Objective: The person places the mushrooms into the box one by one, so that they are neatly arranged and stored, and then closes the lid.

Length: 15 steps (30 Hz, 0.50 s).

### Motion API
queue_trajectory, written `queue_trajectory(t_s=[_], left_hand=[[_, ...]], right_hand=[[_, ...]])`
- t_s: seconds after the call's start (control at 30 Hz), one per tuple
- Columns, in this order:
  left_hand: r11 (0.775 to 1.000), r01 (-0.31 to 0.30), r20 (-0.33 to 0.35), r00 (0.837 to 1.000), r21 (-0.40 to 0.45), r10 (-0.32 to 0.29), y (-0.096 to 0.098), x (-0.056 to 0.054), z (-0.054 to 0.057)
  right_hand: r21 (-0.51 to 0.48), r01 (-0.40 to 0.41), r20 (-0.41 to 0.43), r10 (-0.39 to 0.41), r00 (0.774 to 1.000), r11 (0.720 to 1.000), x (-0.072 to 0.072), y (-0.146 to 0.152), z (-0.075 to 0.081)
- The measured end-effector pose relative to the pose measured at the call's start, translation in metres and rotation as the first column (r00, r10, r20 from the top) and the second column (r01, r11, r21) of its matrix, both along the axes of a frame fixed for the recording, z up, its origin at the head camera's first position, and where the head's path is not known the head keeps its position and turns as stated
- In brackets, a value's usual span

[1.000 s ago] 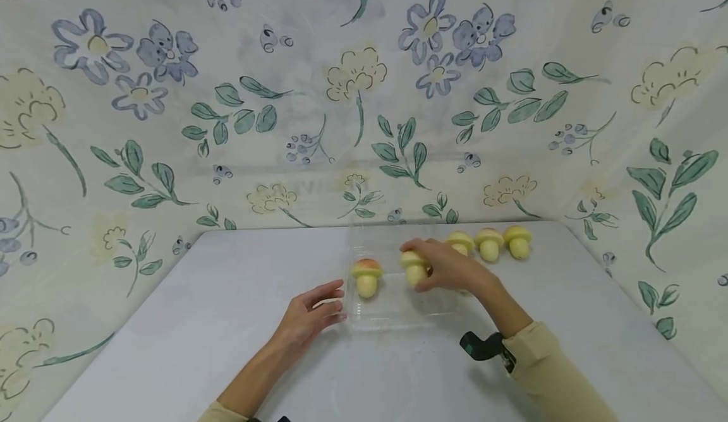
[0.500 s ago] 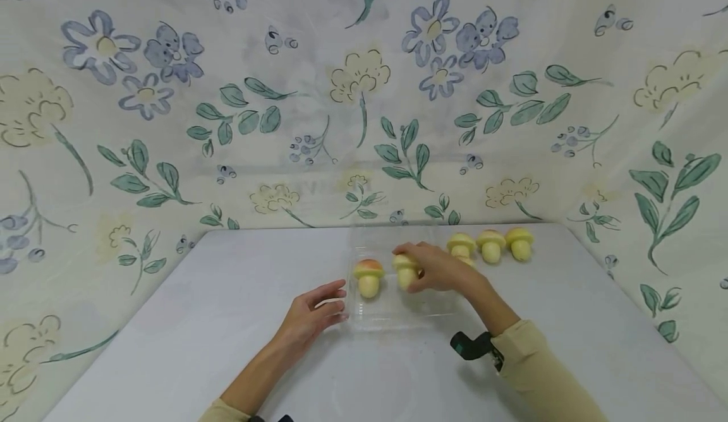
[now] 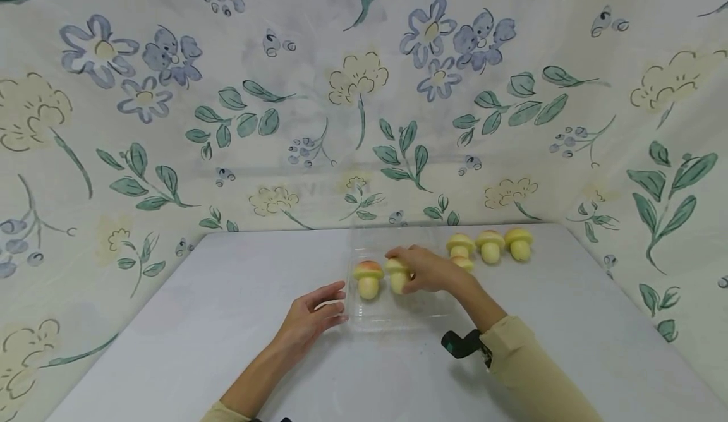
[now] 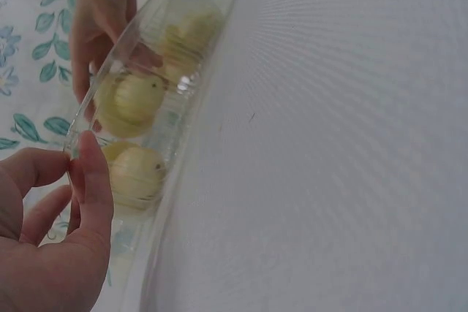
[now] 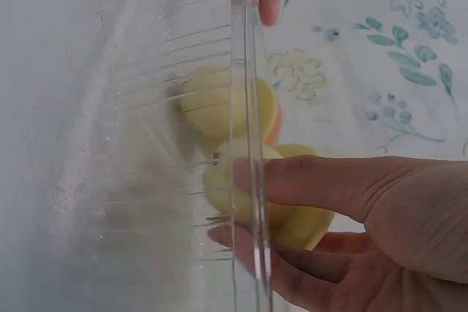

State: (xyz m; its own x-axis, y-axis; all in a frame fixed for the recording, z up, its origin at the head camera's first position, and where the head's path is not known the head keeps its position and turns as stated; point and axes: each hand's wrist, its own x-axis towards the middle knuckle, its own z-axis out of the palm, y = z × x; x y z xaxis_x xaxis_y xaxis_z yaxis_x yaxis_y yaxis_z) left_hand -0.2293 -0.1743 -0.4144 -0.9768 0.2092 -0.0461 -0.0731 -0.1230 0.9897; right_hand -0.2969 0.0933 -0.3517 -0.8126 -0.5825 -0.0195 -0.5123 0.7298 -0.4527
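A clear plastic container point(image 3: 375, 322) with ribbed walls stands at mid-table. Inside its left part sits one toy mushroom point(image 3: 368, 281), pale yellow with an orange-tinged cap. My right hand point(image 3: 429, 271) pinches a second toy mushroom point(image 3: 397, 277) upright between thumb and fingers, just right of the first. The right wrist view shows the thumb point(image 5: 322, 180) and fingers on its sides, partly behind the clear wall. My left hand point(image 3: 311, 314) lies at the container's left side, fingers loosely bent. In the left wrist view its fingertips point(image 4: 89, 144) touch the rim.
Beyond the right hand, several more toy mushrooms point(image 3: 490, 246) are grouped at the table's back right, one partly hidden by the hand. A floral cloth point(image 3: 318, 125) hangs behind the white table point(image 3: 227, 295). A black wrist camera point(image 3: 462, 344) juts from the right sleeve.
My right hand has moved left with its toy mushroom, bringing it close beside the one in the container. The left hand stays at the container's left side.
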Motion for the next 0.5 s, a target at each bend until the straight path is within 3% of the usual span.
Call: queue_trajectory(t_s=[0.3, 0.5], left_hand=[[1.000, 0.006, 0.000, 1.000, 0.007, -0.006, 0.0008, 0.0006, 0.0005], [1.000, -0.007, 0.004, 1.000, 0.018, 0.007, 0.0018, 0.0000, 0.0005]], right_hand=[[0.043, 0.034, 0.015, -0.035, 0.999, 0.998, -0.0054, -0.0048, -0.0057], [0.021, 0.067, 0.008, -0.068, 0.998, 0.998, -0.0035, -0.0056, -0.0066]])
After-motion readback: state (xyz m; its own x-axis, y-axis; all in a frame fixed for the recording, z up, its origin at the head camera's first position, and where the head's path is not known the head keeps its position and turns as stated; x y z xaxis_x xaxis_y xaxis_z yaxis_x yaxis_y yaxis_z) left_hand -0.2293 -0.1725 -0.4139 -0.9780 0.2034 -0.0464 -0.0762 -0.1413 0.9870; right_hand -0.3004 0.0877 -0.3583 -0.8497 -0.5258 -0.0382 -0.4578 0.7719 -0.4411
